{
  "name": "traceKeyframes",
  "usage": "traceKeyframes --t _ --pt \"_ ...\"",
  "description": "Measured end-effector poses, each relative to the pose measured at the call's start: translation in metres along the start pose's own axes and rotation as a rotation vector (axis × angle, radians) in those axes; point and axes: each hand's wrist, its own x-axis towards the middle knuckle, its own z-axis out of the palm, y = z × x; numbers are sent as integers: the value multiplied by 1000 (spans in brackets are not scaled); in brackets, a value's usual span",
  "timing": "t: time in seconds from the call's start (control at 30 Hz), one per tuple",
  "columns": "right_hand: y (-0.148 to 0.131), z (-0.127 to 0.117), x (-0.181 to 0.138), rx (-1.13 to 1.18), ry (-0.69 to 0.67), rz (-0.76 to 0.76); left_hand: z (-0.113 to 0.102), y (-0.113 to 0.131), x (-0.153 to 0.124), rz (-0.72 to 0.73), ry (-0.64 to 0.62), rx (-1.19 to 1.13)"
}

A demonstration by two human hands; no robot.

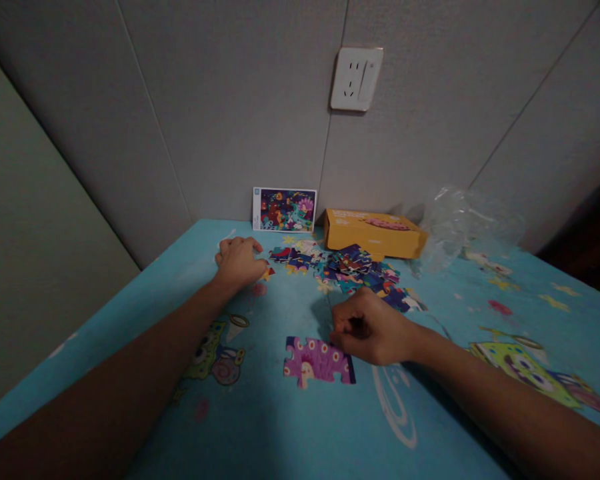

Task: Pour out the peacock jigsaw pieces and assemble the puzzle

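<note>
A small block of joined jigsaw pieces (pixel 317 362), pink with white-ringed dots and dark edges, lies flat on the table near me. At its upper right corner is my right hand (pixel 373 327), fingers curled in and thumb against them; whatever may be between the fingertips is hidden. My left hand (pixel 241 261) rests farther off at the left, with thumb and index finger apart. By its thumb tip lies a small orange and red jigsaw piece (pixel 269 273). Loose jigsaw pieces (pixel 353 261) form a heap beyond both hands, overlapping in the middle.
Against the wall leans a picture card (pixel 285 210) with a colourful undersea scene. A yellow box (pixel 375 233) lies to its right, then a crumpled clear plastic bag (pixel 455 223). The blue cartoon-print tablecloth (pixel 260 427) covers the table. A socket (pixel 357 79) is on the wall.
</note>
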Motion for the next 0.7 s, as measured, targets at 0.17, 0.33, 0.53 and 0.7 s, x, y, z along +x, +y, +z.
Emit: traceKeyframes --t 0.17,0.33,0.53,0.7 --pt "0 3 2 -9 -4 17 11 0 0 299 -104 -71" --pt "0 4 5 18 6 47 15 -2 0 359 -90 -109" --pt "12 9 9 41 145 144 15 -2 2 300 -57 -154" --pt "17 12 32 33 332 240 14 0 2 279 -52 -177"
